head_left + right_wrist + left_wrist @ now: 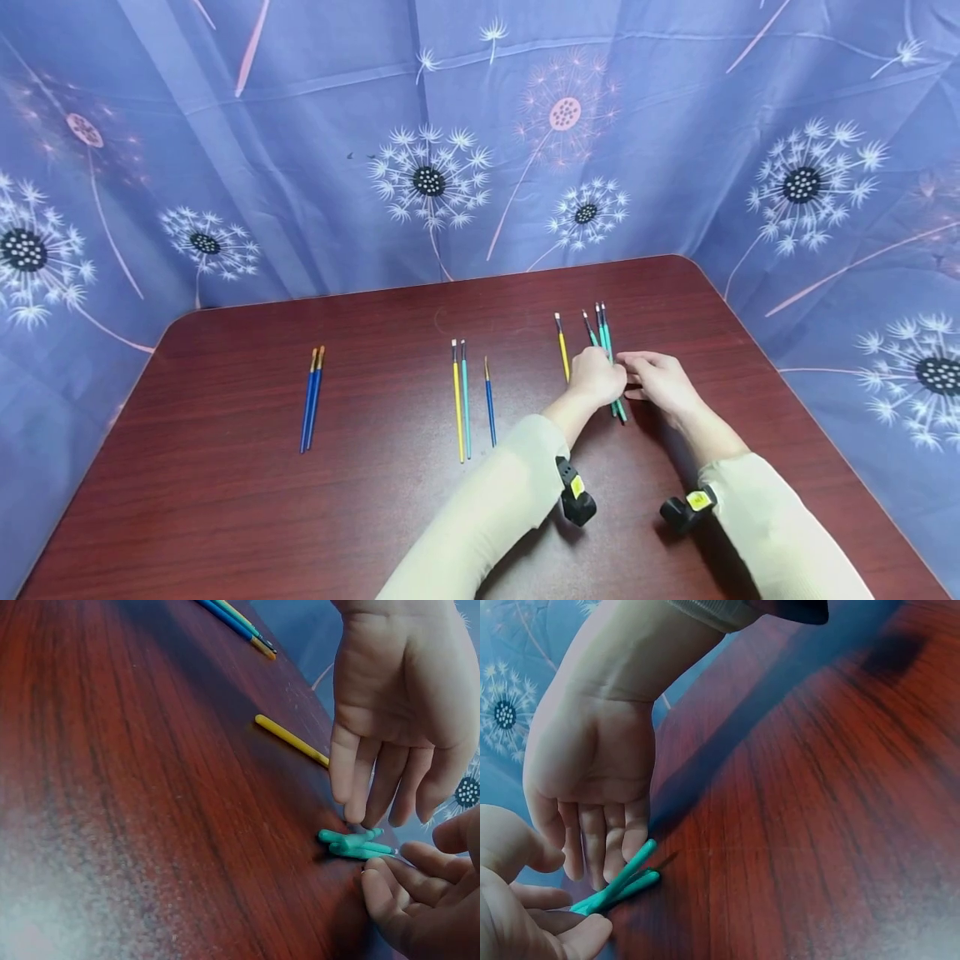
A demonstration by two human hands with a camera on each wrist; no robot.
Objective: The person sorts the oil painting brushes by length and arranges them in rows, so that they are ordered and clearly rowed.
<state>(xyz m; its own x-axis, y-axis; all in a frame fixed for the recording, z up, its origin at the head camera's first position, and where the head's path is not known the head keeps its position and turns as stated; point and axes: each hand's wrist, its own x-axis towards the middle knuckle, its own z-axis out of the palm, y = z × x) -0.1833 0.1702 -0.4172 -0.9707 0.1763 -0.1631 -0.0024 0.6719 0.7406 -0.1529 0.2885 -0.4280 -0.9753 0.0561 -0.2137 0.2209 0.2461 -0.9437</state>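
Observation:
Several green-handled brushes lie close together on the right part of the table, some crossing. My left hand is over their middle, covering part of the handles, its fingers loosely bent. My right hand is just to their right, fingertips pointing at them. In the left wrist view, the green handle ends stick out between the left hand and the right hand. The right wrist view shows both hands with relaxed fingers beside the green handles; contact is unclear.
A yellow brush lies just left of the green ones. Mid-table are another yellow brush, a teal brush and a blue brush. Two blue brushes lie farther left. A patterned curtain hangs behind the table.

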